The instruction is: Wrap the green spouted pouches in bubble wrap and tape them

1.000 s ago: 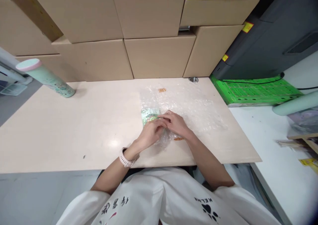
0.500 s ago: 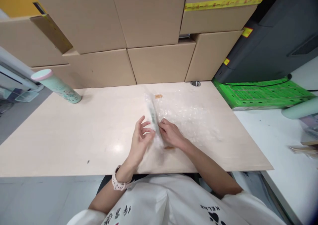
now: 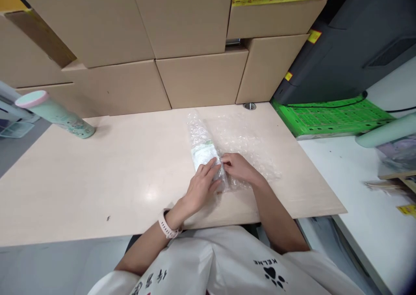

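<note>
A sheet of clear bubble wrap (image 3: 250, 145) lies on the pale wooden desk (image 3: 97, 173). Its left part is folded over a small green-and-white packet (image 3: 203, 152), making a narrow roll. My left hand (image 3: 203, 185), with a pale watch on the wrist, presses flat on the near end of the roll, fingers stretched out. My right hand (image 3: 238, 168) pinches the wrap's edge just right of the packet.
Stacked cardboard boxes (image 3: 195, 73) wall off the back of the desk. A mint-green tube (image 3: 53, 113) lies at the far left. A green crate (image 3: 328, 117) under a dark machine sits to the right, beside a white table (image 3: 367, 208) with loose items.
The wrap was stood up on edge with the packet, then folded over it to the right. My left hand went from open in the air to pressing on the roll.
</note>
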The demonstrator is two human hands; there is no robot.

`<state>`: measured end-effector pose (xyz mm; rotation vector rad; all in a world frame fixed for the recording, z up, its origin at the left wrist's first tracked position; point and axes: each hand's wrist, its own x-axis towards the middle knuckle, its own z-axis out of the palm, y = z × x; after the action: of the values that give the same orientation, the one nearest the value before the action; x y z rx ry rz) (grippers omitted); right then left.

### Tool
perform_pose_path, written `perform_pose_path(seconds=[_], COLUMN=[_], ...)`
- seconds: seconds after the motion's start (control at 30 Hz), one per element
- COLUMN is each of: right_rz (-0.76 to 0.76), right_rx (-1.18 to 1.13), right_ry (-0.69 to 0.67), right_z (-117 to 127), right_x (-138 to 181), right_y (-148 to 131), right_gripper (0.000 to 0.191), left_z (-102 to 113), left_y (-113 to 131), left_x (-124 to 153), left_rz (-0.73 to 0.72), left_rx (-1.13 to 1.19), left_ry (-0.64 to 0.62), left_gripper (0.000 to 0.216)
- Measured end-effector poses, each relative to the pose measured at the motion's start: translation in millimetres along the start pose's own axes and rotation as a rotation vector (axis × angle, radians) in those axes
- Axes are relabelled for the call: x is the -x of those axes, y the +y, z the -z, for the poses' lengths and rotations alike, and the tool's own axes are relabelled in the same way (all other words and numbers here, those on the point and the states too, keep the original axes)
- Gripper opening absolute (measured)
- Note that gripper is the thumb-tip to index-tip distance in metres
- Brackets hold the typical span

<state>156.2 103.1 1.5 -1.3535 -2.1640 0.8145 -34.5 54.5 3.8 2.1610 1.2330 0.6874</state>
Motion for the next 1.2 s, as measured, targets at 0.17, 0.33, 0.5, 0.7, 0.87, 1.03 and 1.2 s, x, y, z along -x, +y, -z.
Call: perform_pose_path(seconds=[0.17, 0.33, 0.5, 0.7, 0.87, 1.03, 1.2], right_rz=[-0.127, -0.05, -0.028, -0.036, -0.032, -0.046, -0.151], right_rx=[0.112, -0.093, -0.05, -0.094, -0.357, -0.649, -0.417], right_ry=[0.19, 0.287, 0.114, 0.11, 0.049, -0.157, -0.041], right_z=[1.0, -0.9, -7.3, -9.6, -20.1, -24.9, -20.8], right_x=[2.9, 3.4, 4.6, 4.4, 0.7, -2.4, -1.5], right_y=[1.7, -15.7, -20.1, -20.1, -31.9, -33.1, -17.6], right_gripper=[0.027, 0.024, 0.024, 0.021, 0.028, 0.03, 0.024], left_z=[-17.2, -13.0, 6.5, 22.5, 30.3, 18.0, -3.3], left_y=[-4.8, -2.3, -8.4, -32.4, -17.9, 10.2, 5.8], left_x=[-4.7, -6.3, -2.3, 1.2, 10.5, 9.3, 2.0], left_rz=[-0.07, -0.101, 0.194, 0.593, 0.449, 0.091, -0.073], left_rx=[-0.163, -0.159, 0.173, 0.711, 0.682, 0.376, 0.032], left_ry=[-0.03, -0.091, 0.277, 0.245, 0.308, 0.185, 0.089], left_gripper=[0.042, 0.037, 0.014, 0.039, 0.039, 0.045, 0.058])
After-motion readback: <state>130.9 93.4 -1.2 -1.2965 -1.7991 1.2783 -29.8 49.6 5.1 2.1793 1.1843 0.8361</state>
